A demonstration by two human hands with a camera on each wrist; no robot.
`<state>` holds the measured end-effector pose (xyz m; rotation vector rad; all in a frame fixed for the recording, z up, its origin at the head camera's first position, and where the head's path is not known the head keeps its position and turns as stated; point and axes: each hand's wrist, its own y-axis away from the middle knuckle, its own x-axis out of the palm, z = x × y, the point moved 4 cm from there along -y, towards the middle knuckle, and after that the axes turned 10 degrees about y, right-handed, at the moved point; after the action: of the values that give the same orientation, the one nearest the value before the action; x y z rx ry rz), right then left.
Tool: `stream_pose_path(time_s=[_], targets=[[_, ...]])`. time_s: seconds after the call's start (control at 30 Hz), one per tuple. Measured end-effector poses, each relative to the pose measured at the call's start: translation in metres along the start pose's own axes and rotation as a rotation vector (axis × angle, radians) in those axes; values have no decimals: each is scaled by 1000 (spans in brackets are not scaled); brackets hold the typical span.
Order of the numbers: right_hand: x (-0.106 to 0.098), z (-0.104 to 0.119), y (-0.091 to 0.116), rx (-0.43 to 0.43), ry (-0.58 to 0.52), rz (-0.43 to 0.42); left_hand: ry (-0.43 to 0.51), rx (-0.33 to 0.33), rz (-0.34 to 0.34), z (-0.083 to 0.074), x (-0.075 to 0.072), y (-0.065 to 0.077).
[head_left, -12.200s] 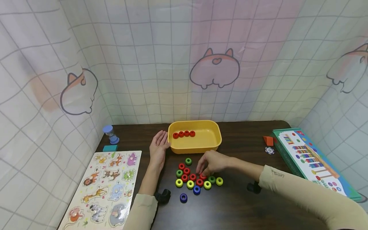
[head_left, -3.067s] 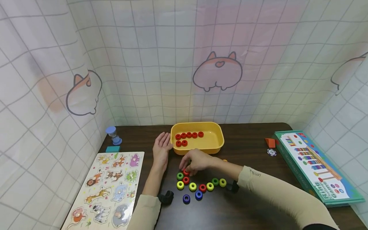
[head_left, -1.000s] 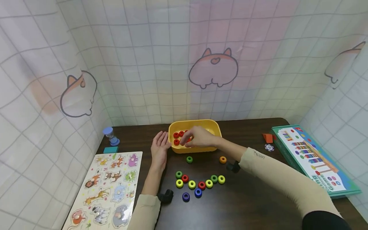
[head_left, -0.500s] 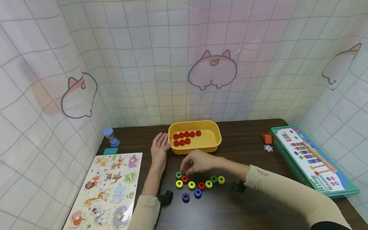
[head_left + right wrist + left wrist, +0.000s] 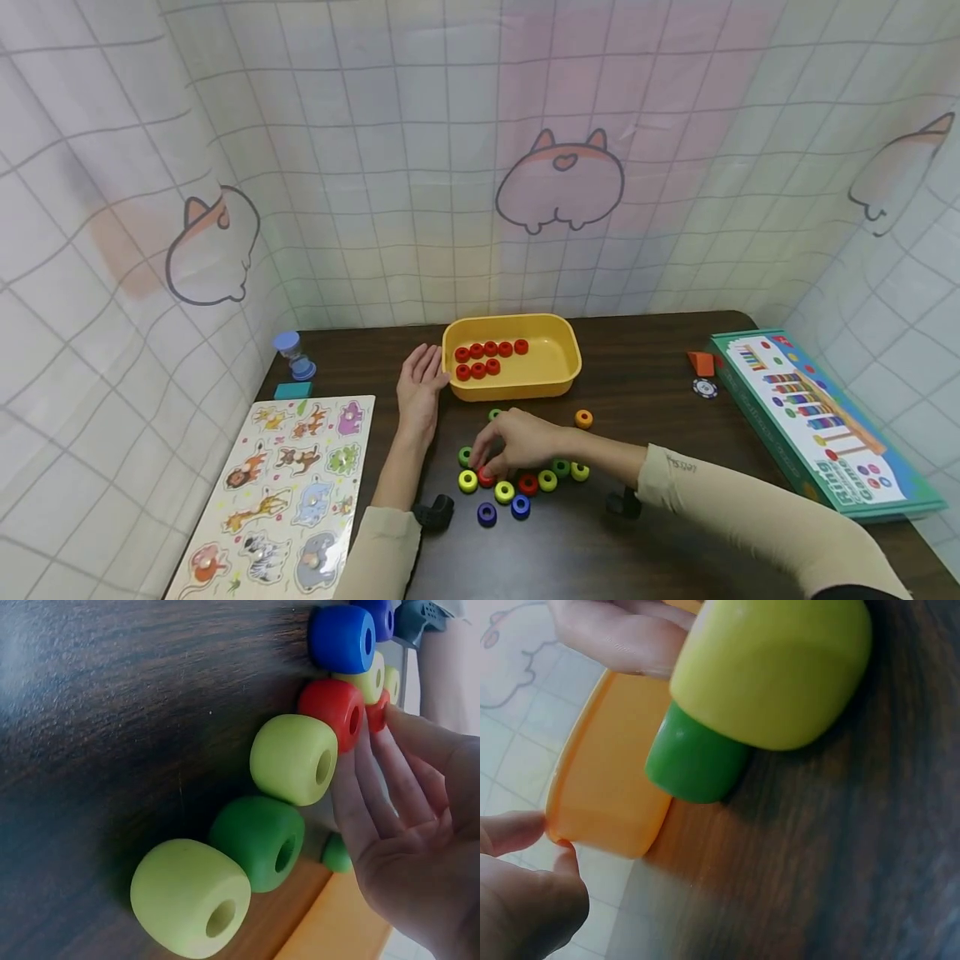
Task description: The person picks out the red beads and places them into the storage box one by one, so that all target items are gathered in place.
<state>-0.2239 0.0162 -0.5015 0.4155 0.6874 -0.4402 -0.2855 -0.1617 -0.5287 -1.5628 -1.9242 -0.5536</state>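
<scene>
My right hand [image 5: 519, 440] reaches down to the loose beads and pinches a red bead [image 5: 377, 712] between thumb and fingertips. Beside it on the dark table lie another red bead [image 5: 334, 712], a blue bead [image 5: 337, 639], a green bead [image 5: 259, 841] and several yellow-green ones, all with holes. My left hand [image 5: 420, 396] is open at the left end of the yellow tray [image 5: 517, 390], palm up and fingers extended, its thumb at the tray's corner. Inside the tray, several red beads [image 5: 491, 349] stand in two rows at the left.
Left lies an animal puzzle board [image 5: 288, 492], with a teal block [image 5: 293, 391] and an hourglass [image 5: 296, 357] behind it. Rightward are an orange bead [image 5: 583, 419], an orange-red block [image 5: 702, 363], a poker chip [image 5: 705, 388] and a green toy box [image 5: 825, 425]. A curtain hangs behind the table.
Red beads in the tray have grown from one row to two, while fewer lie on the table. My right hand has come from the tray down to a red bead. The left hand stays put.
</scene>
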Motion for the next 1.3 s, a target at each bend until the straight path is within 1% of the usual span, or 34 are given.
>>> stream_pose_path(time_s=[0.07, 0.13, 0.2, 0.3, 0.37, 0.47, 0.7, 0.83, 0.97, 1.13, 1.3], targets=[[1, -1, 0, 36, -90, 16, -6, -3, -5, 0, -1, -1], [0, -2, 1, 55, -139, 22, -6, -9, -9, 1, -2, -1], [-2, -1, 2, 55, -162, 25, -3, -16, -11, 1, -2, -1], [-11, 3, 3, 39, -173, 15, -7, -22, -12, 2, -3, -2], [-22, 5, 3, 28, -176, 1, -2, -21, -8, 1, -3, -2], [-43, 7, 2, 25, -182, -29, 11, -18, -2, 0, -3, -3], [-98, 2, -5, 73, -179, -86, 36, -12, 0, -2, -4, -3], [-125, -14, -13, 131, -170, -132, 42, -15, -3, -2, -5, -3], [-143, -40, -23, 208, -179, -197, 45, -19, -15, -1, -7, -3], [-149, -68, -35, 301, -156, -223, 70, -23, -16, 1, -7, -3], [-146, -86, -43, 370, -117, -224, 70, -25, -7, 2, -4, -4]])
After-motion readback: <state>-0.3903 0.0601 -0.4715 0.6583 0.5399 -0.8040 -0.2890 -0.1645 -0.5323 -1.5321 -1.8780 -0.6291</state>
